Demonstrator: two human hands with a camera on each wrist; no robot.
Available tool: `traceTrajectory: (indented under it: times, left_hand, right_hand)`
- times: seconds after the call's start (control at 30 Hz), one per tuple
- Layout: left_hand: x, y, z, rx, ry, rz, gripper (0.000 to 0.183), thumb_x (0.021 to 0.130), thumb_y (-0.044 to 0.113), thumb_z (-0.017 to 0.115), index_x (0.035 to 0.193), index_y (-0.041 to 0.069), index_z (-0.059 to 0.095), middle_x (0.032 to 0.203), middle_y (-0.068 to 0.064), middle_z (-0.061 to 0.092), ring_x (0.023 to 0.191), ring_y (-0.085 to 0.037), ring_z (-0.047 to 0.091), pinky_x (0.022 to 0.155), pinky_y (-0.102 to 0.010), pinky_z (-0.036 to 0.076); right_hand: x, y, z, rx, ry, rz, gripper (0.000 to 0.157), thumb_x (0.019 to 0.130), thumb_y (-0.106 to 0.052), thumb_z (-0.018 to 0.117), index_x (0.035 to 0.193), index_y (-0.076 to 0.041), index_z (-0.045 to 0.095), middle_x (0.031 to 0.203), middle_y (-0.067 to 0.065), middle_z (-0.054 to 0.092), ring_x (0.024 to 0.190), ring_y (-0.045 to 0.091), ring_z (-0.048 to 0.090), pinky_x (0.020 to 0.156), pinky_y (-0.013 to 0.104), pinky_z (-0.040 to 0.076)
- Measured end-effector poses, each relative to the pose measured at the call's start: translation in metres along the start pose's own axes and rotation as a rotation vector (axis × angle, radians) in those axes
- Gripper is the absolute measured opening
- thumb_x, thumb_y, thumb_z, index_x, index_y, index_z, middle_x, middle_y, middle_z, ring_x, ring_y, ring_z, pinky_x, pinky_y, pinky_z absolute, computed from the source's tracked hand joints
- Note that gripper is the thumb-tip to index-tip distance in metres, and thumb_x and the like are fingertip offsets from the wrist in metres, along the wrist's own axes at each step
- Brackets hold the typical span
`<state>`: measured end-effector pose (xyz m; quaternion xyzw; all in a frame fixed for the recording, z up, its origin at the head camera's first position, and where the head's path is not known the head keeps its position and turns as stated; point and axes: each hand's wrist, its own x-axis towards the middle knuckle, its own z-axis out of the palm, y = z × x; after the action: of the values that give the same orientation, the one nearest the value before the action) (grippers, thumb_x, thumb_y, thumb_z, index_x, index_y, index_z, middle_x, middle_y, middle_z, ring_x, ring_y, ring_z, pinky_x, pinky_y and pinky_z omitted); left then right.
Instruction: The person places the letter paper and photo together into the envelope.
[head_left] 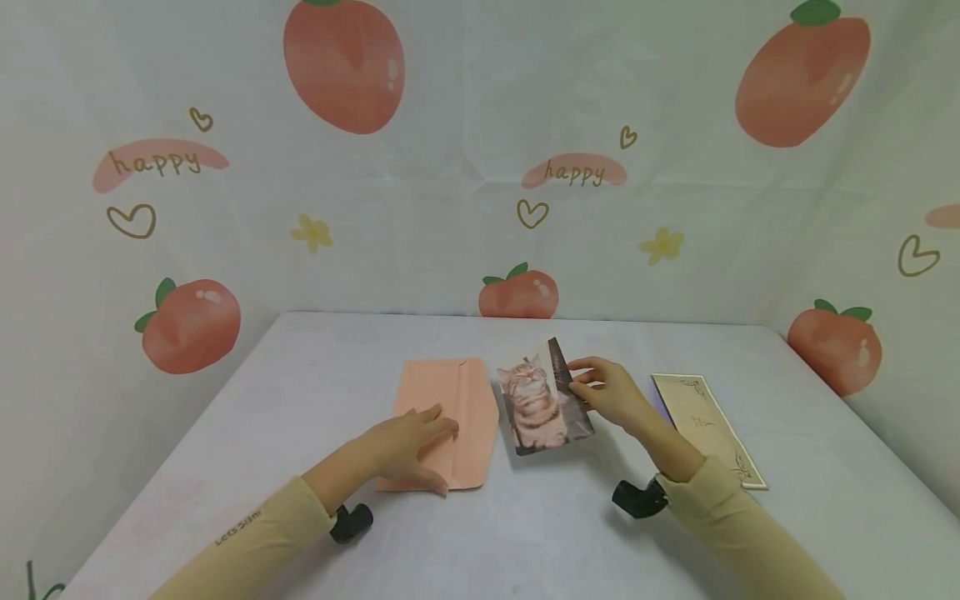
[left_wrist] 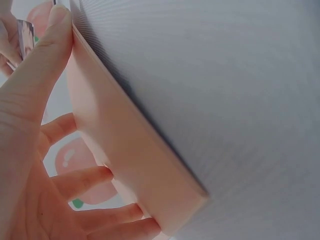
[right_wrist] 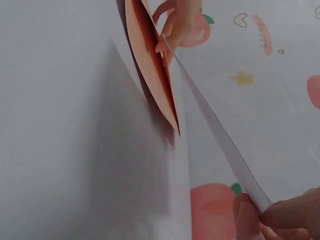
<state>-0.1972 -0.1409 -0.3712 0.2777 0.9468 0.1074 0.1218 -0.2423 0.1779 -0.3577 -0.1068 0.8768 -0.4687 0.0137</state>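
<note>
A peach paper envelope (head_left: pixel 431 383) lies on the white table, its flap side turned to the right. My left hand (head_left: pixel 401 446) rests on it with spread fingers, the thumb near the front edge; the left wrist view shows the fingertips touching the envelope (left_wrist: pixel 130 145). To the right of the envelope, a cat postcard (head_left: pixel 532 404) is held tilted above the table. My right hand (head_left: pixel 611 392) pinches this postcard by its right edge between thumb and fingers. From the right wrist, the postcard (right_wrist: pixel 225 135) appears nearly edge-on, and the envelope's mouth (right_wrist: pixel 152 60) gapes.
A beige card (head_left: pixel 705 425) with a dark ornamental pattern lies at the right, partly behind my right forearm, with a bit of purple along its left side. Black wrist cameras (head_left: pixel 640 498) sit under both sleeves. A fruit-printed curtain (head_left: pixel 420 208) hangs behind the table.
</note>
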Motion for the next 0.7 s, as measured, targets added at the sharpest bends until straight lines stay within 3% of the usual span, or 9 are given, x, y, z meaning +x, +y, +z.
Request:
traceTrajectory:
  times: [0.7]
  left_hand:
    - [0.001,0.0,0.0,-0.008,-0.004,-0.007,0.075,0.069,0.058,0.071,0.13,0.024,0.045,0.15,-0.021,0.031,0.126,-0.057,0.036,0.093,-0.065,0.041]
  right_hand:
    - [0.004,-0.006,0.022,0.037,-0.026,-0.02,0.032,0.089,0.0,0.057,0.12,0.008,0.053,0.094,0.025,0.064,0.083,0.027,0.069,0.063,0.029,0.057]
